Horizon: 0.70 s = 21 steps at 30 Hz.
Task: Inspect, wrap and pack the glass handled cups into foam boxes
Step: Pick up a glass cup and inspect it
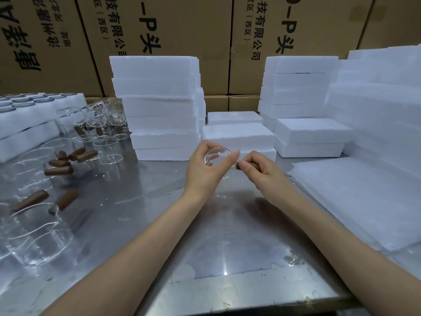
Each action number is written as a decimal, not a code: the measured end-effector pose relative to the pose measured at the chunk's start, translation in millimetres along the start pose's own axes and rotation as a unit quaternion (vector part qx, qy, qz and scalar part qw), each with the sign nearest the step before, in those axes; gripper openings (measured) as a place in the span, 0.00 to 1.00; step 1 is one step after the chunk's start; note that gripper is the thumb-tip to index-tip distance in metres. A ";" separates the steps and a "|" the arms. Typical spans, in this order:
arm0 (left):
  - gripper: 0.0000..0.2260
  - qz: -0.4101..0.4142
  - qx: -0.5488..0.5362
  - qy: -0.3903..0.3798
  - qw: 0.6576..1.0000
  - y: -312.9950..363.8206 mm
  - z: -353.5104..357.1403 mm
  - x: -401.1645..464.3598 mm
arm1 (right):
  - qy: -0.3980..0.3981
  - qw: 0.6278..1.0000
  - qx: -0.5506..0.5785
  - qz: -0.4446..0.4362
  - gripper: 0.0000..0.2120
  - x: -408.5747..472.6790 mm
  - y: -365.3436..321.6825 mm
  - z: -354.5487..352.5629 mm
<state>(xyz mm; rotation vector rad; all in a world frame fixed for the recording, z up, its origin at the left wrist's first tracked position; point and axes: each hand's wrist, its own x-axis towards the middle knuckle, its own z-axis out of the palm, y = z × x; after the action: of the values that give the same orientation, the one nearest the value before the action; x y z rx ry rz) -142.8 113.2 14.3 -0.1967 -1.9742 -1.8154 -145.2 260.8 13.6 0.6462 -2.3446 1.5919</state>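
A clear glass cup (215,156) with a brown wooden handle is held up above the middle of the metal table (159,224), its round base turned toward me. My left hand (205,169) grips the glass body with thumb and fingers curled round it. My right hand (257,169) pinches the brown handle (239,166) on the cup's right side. White foam boxes (238,135) lie just behind the hands. A stack of white foam wrap sheets (355,197) lies flat to the right.
Several more glass cups with brown handles (36,224) crowd the left side of the table. Tall piles of foam boxes (157,106) stand at centre and at the right (296,87). Foam trays (25,124) sit far left. Cardboard cartons (159,30) wall off the back.
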 end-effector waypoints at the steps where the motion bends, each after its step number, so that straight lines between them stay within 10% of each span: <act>1: 0.10 -0.007 -0.015 0.012 1.000 2.0 0.0 0.3 | 0.001 1.000 -0.001 0.000 0.10 0.0 -0.5 0.7; 8: 0.06 -0.062 -0.103 -0.011 0.993 10.3 -6.0 1.9 | 0.010 0.997 0.063 0.040 0.12 -0.7 -4.0 -5.6; 21: 0.22 -0.096 -0.207 -0.275 0.934 13.2 -34.4 10.3 | -0.003 0.974 0.184 0.135 0.13 -0.8 -3.5 -18.5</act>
<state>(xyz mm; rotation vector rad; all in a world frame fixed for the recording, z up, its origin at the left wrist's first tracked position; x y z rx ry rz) -139.0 79.4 31.7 -0.7373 -1.9682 -2.5071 -143.8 276.9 23.2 0.4091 -2.2343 2.1782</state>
